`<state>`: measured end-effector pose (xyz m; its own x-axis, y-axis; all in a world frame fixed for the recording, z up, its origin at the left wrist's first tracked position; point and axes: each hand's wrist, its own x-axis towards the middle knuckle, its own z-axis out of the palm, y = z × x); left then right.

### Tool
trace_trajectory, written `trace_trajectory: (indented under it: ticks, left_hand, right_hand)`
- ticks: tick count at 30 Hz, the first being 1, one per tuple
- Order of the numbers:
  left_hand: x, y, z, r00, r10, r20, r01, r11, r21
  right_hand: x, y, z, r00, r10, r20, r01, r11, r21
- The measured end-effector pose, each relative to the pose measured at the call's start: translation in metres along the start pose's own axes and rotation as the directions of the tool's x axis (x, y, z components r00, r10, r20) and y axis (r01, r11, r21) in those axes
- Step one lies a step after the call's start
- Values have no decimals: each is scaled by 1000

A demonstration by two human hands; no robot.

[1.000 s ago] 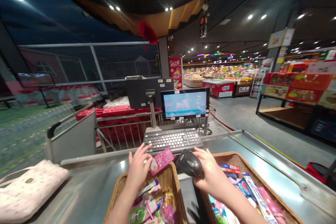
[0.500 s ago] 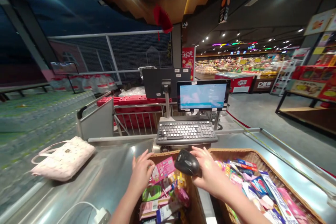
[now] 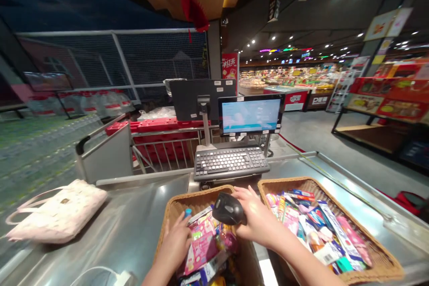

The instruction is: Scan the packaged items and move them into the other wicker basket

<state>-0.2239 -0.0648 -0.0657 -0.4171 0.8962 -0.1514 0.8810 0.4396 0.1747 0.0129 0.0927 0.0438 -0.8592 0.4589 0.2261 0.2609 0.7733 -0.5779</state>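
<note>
At the near edge of the worktop (image 3: pixel 134 205), the left hand (image 3: pixel 174 243) lay curled among packets (image 3: pixel 201 250) in the left wicker basket (image 3: pixel 174 203); whether it held anything could not be told. The right hand (image 3: pixel 258 219) was closed around a black handheld scanner (image 3: pixel 228 209) above that basket's right corner. The right wicker basket (image 3: pixel 284 182) was heaped full. Beyond stood a keyboard (image 3: pixel 231 164) and screen (image 3: pixel 250 116); a handbag (image 3: pixel 56 212) lay far left. Risk: a knock from the scanner could spill packets.

A pale pink handbag (image 3: pixel 56 212) lies on the steel checkout counter (image 3: pixel 127 214), left of a keyboard (image 3: pixel 231 163) and monitor (image 3: pixel 250 116).
</note>
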Motion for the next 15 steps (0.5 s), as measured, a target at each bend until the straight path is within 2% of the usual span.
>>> trace_trajectory:
  ticks: [4,7,11,15]
  left_hand:
    - [20,13,-9,993,91,-71,-88,995,41]
    - [45,45,-21,962,216,-166,-214,976,29]
    - [75,118,-30,887,381,-262,-392,920,12]
    - [101,201,-20,817,520,-249,-532,846,23]
  right_hand:
    - [-16,10,-20,994,47,-96,-47,999,2]
    - [-32,23,-44,977,71,-200,-77,997,-25]
    - [-57,44,-79,942,70,-329,-101,992,-77]
    - [-80,66,-111,912,108,-396,-175,975,-137]
